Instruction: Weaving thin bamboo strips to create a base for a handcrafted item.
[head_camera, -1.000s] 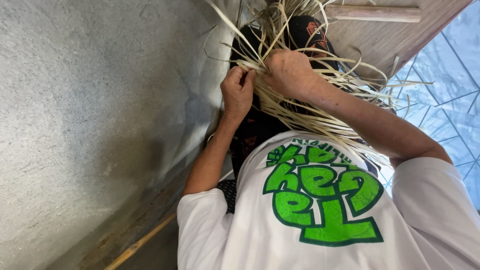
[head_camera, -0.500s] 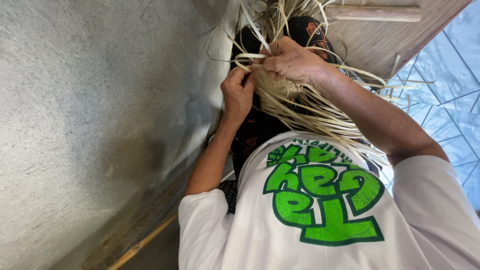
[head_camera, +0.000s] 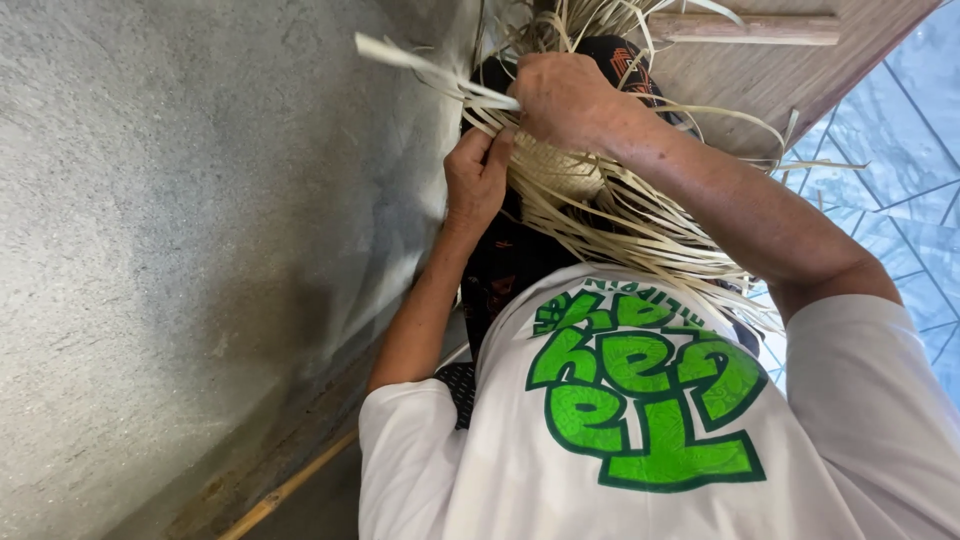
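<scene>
The left hand (head_camera: 478, 178) is curled, its fingers bent and pressed on the near side of a small woven piece (head_camera: 556, 170) of pale straw; the thumb and fingers seem to pinch the strips at its edge. The right hand (head_camera: 560, 100) is closed in a loose fist over the far side of the same piece, and it grips one flat strip (head_camera: 430, 72) that runs out to the left, past the left hand. The woven piece sits between both hands, in the upper middle of the view, just above a dark cloth (head_camera: 510, 265) with orange pattern. Many loose strips (head_camera: 660, 225) hang from it to the right and near, across the right forearm and down to the shirt. The shirt (head_camera: 560, 470) is white, and on its chest there is a large green print with dark outline, round in shape. A grey rough wall (head_camera: 180, 250) fills the left side. A wooden board (head_camera: 745, 28) lies at the far right.
</scene>
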